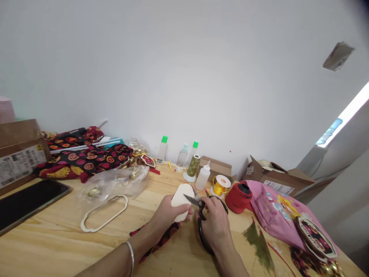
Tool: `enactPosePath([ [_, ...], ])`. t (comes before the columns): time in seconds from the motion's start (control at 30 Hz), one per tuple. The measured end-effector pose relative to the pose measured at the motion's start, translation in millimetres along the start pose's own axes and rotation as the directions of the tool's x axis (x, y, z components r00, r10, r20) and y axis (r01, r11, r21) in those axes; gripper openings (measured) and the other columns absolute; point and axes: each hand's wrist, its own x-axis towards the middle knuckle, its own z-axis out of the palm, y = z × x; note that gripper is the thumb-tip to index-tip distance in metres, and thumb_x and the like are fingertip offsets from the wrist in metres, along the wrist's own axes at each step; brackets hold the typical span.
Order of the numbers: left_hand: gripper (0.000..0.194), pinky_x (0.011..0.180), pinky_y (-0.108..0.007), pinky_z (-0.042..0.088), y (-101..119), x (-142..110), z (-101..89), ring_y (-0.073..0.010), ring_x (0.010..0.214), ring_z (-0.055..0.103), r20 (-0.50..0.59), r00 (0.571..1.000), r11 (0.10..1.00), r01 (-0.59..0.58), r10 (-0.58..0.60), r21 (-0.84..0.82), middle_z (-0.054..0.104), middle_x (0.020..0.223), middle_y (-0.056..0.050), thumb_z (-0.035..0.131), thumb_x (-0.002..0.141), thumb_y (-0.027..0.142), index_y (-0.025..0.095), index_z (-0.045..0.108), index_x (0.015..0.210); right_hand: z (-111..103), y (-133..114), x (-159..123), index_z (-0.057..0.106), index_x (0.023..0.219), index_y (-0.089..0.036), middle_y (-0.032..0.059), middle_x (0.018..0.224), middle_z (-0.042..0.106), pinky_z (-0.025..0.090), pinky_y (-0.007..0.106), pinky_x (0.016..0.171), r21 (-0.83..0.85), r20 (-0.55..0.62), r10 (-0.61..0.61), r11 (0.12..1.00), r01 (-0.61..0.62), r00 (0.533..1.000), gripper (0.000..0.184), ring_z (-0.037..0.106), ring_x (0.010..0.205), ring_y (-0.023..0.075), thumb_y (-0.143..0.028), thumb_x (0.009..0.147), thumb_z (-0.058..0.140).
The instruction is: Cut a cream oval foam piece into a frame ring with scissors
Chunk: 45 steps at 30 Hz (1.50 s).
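My left hand (165, 214) is closed around a cream, rounded flat piece (181, 197) and holds it just above the wooden table (57, 238). My right hand (215, 227) grips black-handled scissors (201, 221), whose blades point left and touch the right edge of the cream piece. A strip of dark red patterned fabric (161, 240) lies on the table under my left wrist, which wears a thin bracelet.
A red thread cone (238, 197), gold spool (220, 185), olive spool (192, 166) and small bottles (203, 176) stand behind my hands. A cream oval frame (103, 214), plastic bag (121, 182), patterned fabric (83, 159), dark tablet (25, 202), cardboard boxes (19, 154) and pink bag (276, 213) surround them.
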Motion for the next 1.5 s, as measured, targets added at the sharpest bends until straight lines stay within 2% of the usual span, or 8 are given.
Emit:
enactPosePath([
  [0.33,0.018,0.032,-0.018,0.034,0,1,-0.4,-0.0103,0.042,0.051,-0.028,1.000,0.999,0.000,0.001,0.037,0.060,0.052,-0.001,0.060,0.061,0.028,0.011,0.055,0.062,6,6,0,0.054,0.091,-0.018,0.0052,0.080,0.052,0.037,0.030,0.068,0.019,-0.005,0.059,0.998,-0.059,0.998,0.029,0.046,0.078,0.0208,-0.019,0.062,0.053],
  [0.5,0.023,0.028,-0.017,0.030,-2,1,-0.5,-0.0102,0.035,0.050,0.006,0.998,0.995,0.055,-0.056,0.078,0.061,0.046,-0.002,0.059,0.062,0.033,0.011,0.054,0.061,2,11,2,0.055,0.089,-0.018,0.0051,0.077,0.051,0.038,0.031,0.067,-0.046,-0.073,0.020,0.999,-0.024,0.997,0.026,0.045,0.075,0.0204,-0.017,0.064,0.050],
  [0.7,0.023,0.030,-0.018,0.031,-5,2,-1.5,-0.0121,0.034,0.052,0.046,0.994,0.990,0.095,-0.100,0.102,0.062,0.044,-0.003,0.063,0.059,0.032,0.010,0.056,0.061,-1,7,3,0.057,0.088,-0.017,0.0063,0.077,0.052,0.038,0.031,0.066,-0.069,-0.062,0.032,0.997,-0.036,0.998,0.028,0.046,0.076,0.0216,-0.013,0.062,0.050],
  [0.93,0.025,0.038,-0.022,0.038,-1,0,-1.9,-0.0126,0.036,0.053,0.072,0.994,0.994,0.076,-0.081,0.074,0.062,0.045,-0.003,0.064,0.057,0.034,0.010,0.057,0.059,-1,16,4,0.055,0.089,-0.016,0.0055,0.080,0.056,0.040,0.030,0.069,0.155,-0.095,0.155,0.978,-0.139,0.983,0.026,0.050,0.076,0.0194,-0.016,0.064,0.048],
  [1.1,0.025,0.041,-0.022,0.039,-4,1,-1.3,-0.0115,0.039,0.053,0.054,0.998,0.997,0.037,-0.041,0.071,0.062,0.047,-0.002,0.062,0.060,0.035,0.010,0.057,0.059,-1,14,3,0.056,0.089,-0.018,0.0055,0.079,0.055,0.040,0.030,0.068,0.109,-0.043,0.049,0.993,-0.044,0.998,0.030,0.050,0.078,0.0203,-0.012,0.061,0.047],
  [1.3,0.025,0.041,-0.021,0.038,-3,0,0.9,-0.0112,0.039,0.053,0.044,0.999,0.995,0.022,-0.027,0.102,0.062,0.047,-0.002,0.062,0.061,0.035,0.011,0.056,0.058,4,11,2,0.059,0.084,-0.019,0.0048,0.076,0.057,0.041,0.029,0.064,0.106,-0.028,0.072,0.992,-0.068,0.997,0.031,0.053,0.074,0.0200,-0.010,0.057,0.047],
  [1.43,0.024,0.041,-0.021,0.038,0,0,-1.5,-0.0112,0.039,0.053,0.045,0.999,0.993,0.017,-0.022,0.118,0.062,0.048,-0.002,0.061,0.061,0.035,0.012,0.055,0.059,2,18,2,0.059,0.085,-0.019,0.0045,0.077,0.058,0.041,0.029,0.065,0.165,-0.073,0.131,0.979,-0.117,0.989,0.031,0.054,0.074,0.0199,-0.010,0.058,0.048],
  [1.5,0.023,0.040,-0.021,0.037,0,0,-3.9,-0.0114,0.038,0.052,0.062,0.997,0.990,0.032,-0.041,0.135,0.062,0.049,-0.003,0.059,0.062,0.034,0.012,0.055,0.061,1,23,4,0.059,0.085,-0.018,0.0040,0.075,0.059,0.042,0.029,0.063,0.257,-0.162,0.205,0.953,-0.159,0.965,0.027,0.054,0.070,0.0189,-0.013,0.061,0.049],
])
